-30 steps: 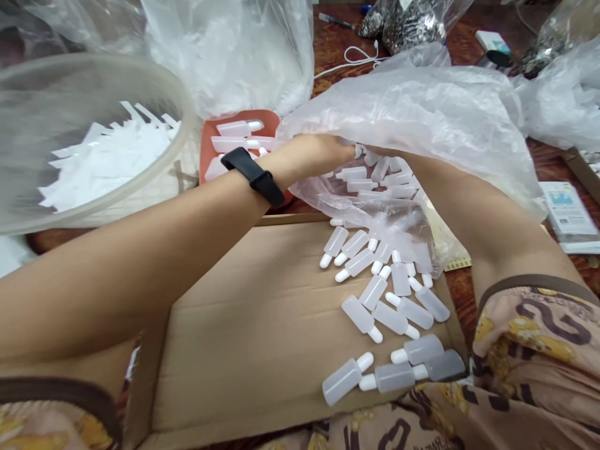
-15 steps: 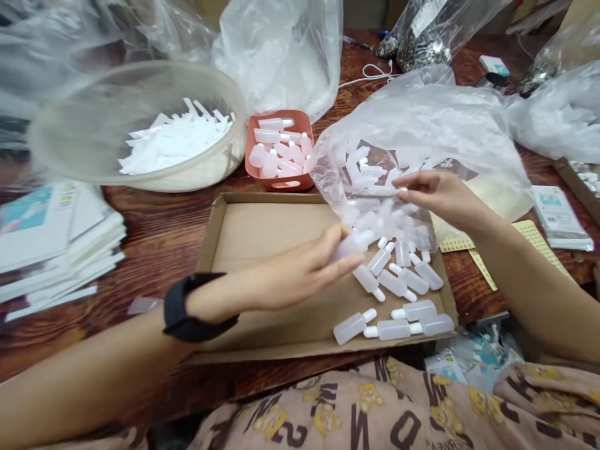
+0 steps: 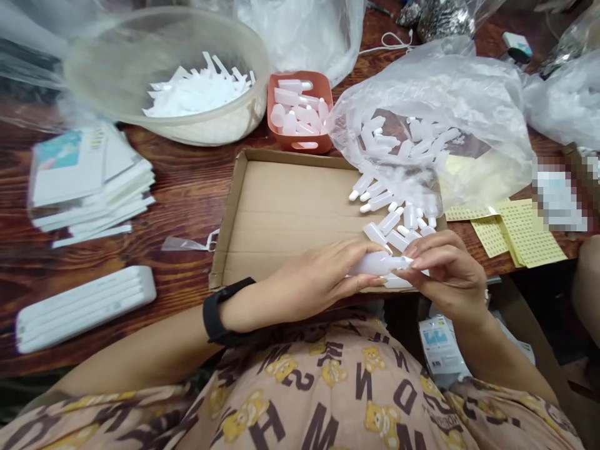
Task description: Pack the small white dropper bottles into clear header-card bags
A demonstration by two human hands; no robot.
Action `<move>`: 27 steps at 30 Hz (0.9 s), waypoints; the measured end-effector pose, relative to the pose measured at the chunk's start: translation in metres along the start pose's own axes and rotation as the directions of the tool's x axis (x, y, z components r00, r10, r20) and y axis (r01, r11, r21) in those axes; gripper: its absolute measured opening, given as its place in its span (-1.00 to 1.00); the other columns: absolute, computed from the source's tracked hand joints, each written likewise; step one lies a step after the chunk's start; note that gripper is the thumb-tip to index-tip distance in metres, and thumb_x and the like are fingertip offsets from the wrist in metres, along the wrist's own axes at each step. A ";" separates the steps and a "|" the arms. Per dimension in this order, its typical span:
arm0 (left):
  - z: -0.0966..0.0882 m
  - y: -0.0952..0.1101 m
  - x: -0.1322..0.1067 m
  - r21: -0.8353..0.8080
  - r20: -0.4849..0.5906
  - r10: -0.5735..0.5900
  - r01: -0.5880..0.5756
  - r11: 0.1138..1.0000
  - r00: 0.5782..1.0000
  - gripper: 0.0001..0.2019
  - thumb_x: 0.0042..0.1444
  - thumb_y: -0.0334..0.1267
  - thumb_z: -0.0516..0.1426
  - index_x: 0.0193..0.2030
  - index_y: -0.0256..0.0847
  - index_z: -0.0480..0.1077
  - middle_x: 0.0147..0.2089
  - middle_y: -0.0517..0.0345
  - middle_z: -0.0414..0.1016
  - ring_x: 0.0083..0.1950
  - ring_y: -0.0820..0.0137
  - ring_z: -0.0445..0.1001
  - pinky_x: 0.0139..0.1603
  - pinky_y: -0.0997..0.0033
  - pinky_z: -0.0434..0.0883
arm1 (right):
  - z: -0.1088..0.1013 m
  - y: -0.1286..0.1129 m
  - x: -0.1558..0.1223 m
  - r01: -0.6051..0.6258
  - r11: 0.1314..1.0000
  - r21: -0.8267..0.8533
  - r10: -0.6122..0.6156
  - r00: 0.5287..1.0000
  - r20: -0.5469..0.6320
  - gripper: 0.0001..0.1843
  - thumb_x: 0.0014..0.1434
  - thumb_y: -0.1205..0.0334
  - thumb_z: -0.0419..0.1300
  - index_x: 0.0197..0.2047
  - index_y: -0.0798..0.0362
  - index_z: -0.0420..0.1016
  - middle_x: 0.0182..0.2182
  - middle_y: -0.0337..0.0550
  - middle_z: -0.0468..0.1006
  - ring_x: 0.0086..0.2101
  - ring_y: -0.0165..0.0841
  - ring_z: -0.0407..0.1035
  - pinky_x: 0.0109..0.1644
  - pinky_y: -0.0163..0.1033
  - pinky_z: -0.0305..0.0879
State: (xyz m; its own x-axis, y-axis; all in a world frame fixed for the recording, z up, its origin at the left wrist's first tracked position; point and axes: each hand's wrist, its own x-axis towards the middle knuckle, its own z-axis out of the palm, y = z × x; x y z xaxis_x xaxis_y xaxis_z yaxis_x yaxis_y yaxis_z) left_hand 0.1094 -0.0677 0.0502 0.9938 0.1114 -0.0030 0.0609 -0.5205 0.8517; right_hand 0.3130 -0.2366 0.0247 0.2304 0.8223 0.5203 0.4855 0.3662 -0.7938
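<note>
A frosted plastic dropper bottle [image 3: 372, 264] lies nearly level above the near right part of a shallow cardboard box [image 3: 285, 212]. My left hand [image 3: 304, 278] is closed round the body of the bottle, thumb above and fingers below. At the bottle's narrow end, the fingertips of my right hand [image 3: 447, 272] pinch the small white cap [image 3: 404, 262]. Whether the cap is on or off the neck I cannot tell. Several similar bottles [image 3: 390, 220] with white caps lie loose in the right half of the box, partly covered by my hands.
A clear plastic bag [image 3: 487, 81] of bottles opens onto the box. Behind stand a red basket [image 3: 300, 147] of bottles and a large bowl [image 3: 169, 128] with white strips. Stacked cards [image 3: 70, 175] and a white ridged case [image 3: 87, 309] are left; yellow sticker sheets [image 3: 529, 234] lie right.
My right hand has left the plastic bag and come down to the bottle's cap. My left hand has brought the bottle nearer to me. The view has tilted down.
</note>
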 end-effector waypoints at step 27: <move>0.015 -0.015 -0.017 0.565 -0.100 0.286 -0.182 0.805 0.953 -0.64 0.63 -0.23 -0.09 0.42 -0.31 0.19 -0.01 -0.05 0.58 0.02 0.20 0.59 -0.05 0.26 0.52 | 0.015 -0.010 -0.011 -0.188 0.962 -0.196 0.226 0.955 0.192 -0.59 0.50 0.02 0.26 0.33 -0.12 0.40 -0.05 -0.13 0.74 -0.12 -0.30 0.71 -0.14 -0.25 0.66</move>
State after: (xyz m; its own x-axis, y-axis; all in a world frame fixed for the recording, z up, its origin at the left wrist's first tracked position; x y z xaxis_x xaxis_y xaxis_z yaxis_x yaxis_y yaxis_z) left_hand 0.0932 -0.0749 0.0294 0.9552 0.0421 0.2929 -0.0789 -0.9177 0.3894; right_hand 0.2931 -0.2429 0.0220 0.1682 0.9516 0.2572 0.5889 0.1122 -0.8004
